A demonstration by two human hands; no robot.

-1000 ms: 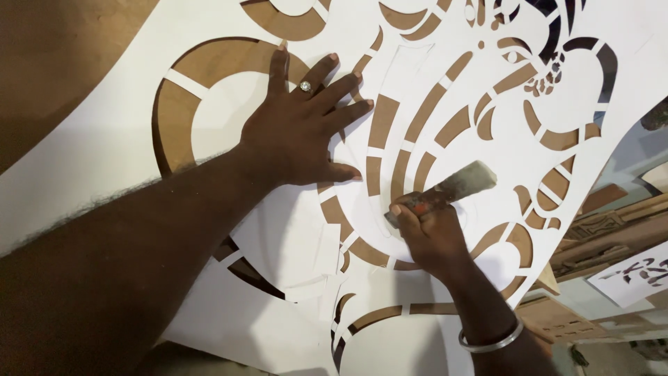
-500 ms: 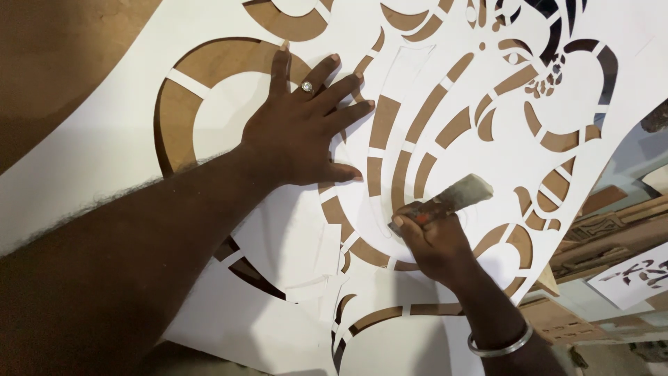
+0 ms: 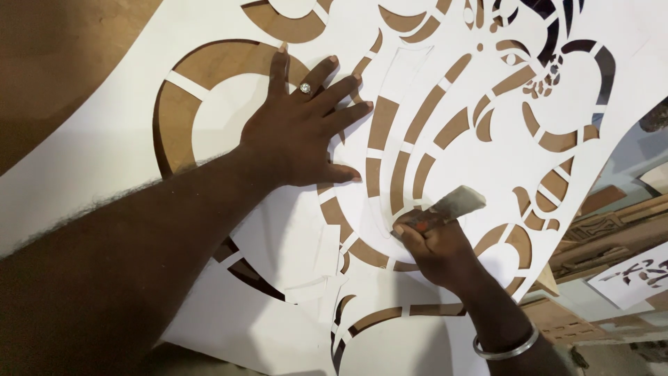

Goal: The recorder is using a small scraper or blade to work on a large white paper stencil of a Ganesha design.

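Both hands point(image 3: 299, 136) on white stencil point(image 3: 104, 160)

Carved wooden pieces point(image 3: 612, 230) and a small paper cutout point(image 3: 637, 278) at right, dim light.

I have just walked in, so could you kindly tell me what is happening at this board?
A person presses the left hand, fingers spread, flat on a large white cut-out stencil lying over a brown wooden board. The right hand grips a small brush, its bristles against the stencil beside a row of curved slots.
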